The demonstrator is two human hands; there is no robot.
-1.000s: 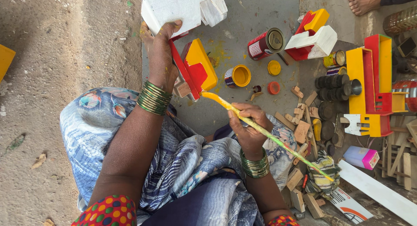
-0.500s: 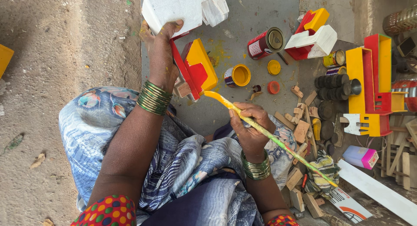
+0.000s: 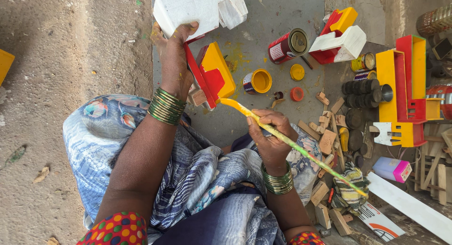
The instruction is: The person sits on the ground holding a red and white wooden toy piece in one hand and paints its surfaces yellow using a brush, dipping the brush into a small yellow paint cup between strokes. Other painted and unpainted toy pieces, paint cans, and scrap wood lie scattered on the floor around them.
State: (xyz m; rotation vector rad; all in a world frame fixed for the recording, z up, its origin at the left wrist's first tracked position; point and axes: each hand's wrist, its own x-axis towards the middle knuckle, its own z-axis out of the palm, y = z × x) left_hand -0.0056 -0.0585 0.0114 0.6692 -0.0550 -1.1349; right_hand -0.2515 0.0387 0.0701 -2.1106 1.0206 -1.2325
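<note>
My left hand (image 3: 175, 46) grips a wooden toy truck (image 3: 202, 42), white on its upper part with red and yellow panels lower down, and holds it tilted over the ground. My right hand (image 3: 269, 134) is closed around a long paintbrush (image 3: 292, 143) with a yellow-smeared handle. Its yellow tip touches the lower edge of the truck's yellow panel. Just right of the truck stands an open tin of yellow paint (image 3: 258, 81).
A red tin (image 3: 287, 45) lies on its side, with a yellow lid (image 3: 297, 72) and a red lid (image 3: 296, 93) nearby. Another part-painted toy (image 3: 340, 35), a yellow and red toy (image 3: 400, 89), black wheels (image 3: 360, 88), wood scraps (image 3: 325, 132) and a rag (image 3: 349, 191) crowd the right side.
</note>
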